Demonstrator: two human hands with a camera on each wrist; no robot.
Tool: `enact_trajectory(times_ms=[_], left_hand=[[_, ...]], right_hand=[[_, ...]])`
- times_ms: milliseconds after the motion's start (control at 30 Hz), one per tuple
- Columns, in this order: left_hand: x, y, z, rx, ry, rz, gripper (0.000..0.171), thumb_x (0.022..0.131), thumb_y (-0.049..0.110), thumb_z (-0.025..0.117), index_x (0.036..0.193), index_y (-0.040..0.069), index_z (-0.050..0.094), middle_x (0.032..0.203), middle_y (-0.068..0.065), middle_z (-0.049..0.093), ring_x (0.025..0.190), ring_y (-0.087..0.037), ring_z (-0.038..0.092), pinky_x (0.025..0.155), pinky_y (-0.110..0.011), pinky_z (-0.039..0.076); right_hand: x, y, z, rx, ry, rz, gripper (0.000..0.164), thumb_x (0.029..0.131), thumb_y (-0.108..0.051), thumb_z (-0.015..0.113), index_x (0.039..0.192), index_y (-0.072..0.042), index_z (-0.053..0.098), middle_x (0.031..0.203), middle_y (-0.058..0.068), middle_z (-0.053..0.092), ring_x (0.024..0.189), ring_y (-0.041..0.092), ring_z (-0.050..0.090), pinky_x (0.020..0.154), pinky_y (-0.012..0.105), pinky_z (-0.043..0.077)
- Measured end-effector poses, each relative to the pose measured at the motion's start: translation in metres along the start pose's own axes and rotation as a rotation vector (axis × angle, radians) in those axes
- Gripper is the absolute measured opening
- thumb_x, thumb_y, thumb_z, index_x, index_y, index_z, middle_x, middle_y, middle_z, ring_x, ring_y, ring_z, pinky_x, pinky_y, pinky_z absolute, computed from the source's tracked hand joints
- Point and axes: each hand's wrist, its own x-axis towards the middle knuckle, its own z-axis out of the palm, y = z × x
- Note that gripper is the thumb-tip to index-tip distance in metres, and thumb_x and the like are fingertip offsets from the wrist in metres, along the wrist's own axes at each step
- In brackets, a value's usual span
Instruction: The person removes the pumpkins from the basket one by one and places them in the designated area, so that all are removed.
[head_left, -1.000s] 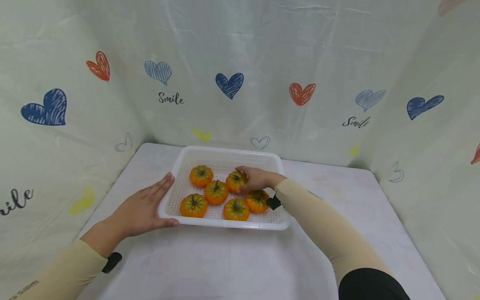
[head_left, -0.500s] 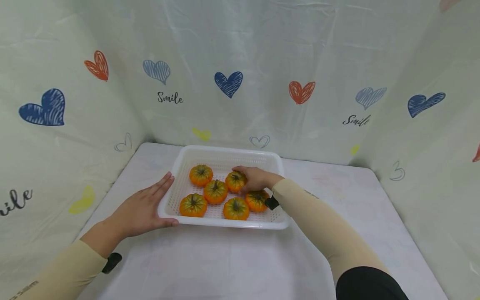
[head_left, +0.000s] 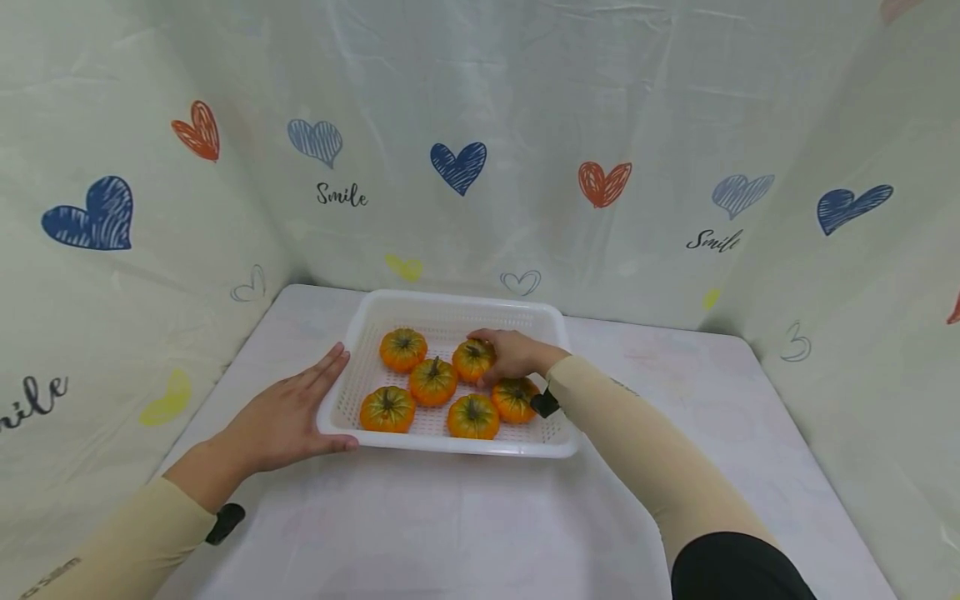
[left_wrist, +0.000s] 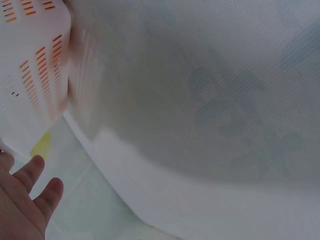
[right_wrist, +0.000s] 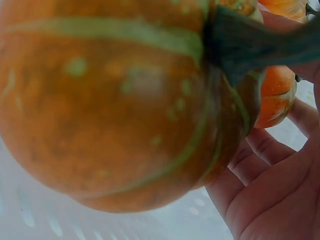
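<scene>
In the head view, a white plastic basket [head_left: 450,446] holds several small orange-and-green pumpkins. My right hand [head_left: 513,354] reaches in from the right and grips the back-right pumpkin [head_left: 471,360], thumb on the near side and fingers on the far side. Under my right wrist sits another pumpkin [head_left: 513,398], which fills much of the right wrist view. My left hand [head_left: 288,417] lies against the basket's left side with straight, spread fingers, its thumb by the front-left corner. Only a few of its fingers [left_wrist: 30,172] show in the left wrist view, near the slotted basket wall [left_wrist: 40,65].
More pumpkins lie in the basket: one at back left [head_left: 402,349], a middle pumpkin [head_left: 432,383], a front-left pumpkin [head_left: 387,410] and a front-middle pumpkin [head_left: 473,417]. The basket stands toward the back of a white-covered table [head_left: 450,525]. Behind hangs a heart-printed curtain [head_left: 525,108].
</scene>
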Motion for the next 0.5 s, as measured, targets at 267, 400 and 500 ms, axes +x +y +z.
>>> enact_trajectory(times_ms=[267,400,500], left_hand=[[0.001,-0.001,0.001,0.004,-0.006,-0.006,0.122,0.078,0.084,0.054,0.160,0.005,0.010,0.166,-0.012,0.011,0.140,-0.038,0.036,0.105,-0.059,0.038],[0.001,-0.001,0.001,0.001,-0.002,-0.003,0.122,0.078,0.083,0.054,0.159,0.004,0.012,0.166,-0.012,0.012,0.140,-0.038,0.036,0.104,-0.059,0.039],[0.000,-0.001,0.001,-0.001,0.001,-0.001,0.121,0.078,0.082,0.056,0.159,0.003,0.012,0.166,-0.013,0.013,0.140,-0.039,0.037,0.104,-0.059,0.039]], right_hand=[[-0.003,0.001,-0.008,-0.031,0.023,-0.037,0.083,0.083,-0.029,0.084,0.153,-0.024,0.039,0.149,0.009,0.046,0.132,0.028,0.045,0.111,0.048,0.035],[-0.009,0.000,-0.021,-0.046,0.053,-0.094,0.084,0.083,-0.027,0.083,0.154,-0.023,0.038,0.150,0.008,0.045,0.132,0.027,0.045,0.111,0.046,0.036],[-0.018,-0.003,-0.034,-0.024,0.072,-0.130,0.084,0.084,-0.028,0.083,0.154,-0.023,0.038,0.147,0.008,0.048,0.127,0.025,0.049,0.106,0.043,0.043]])
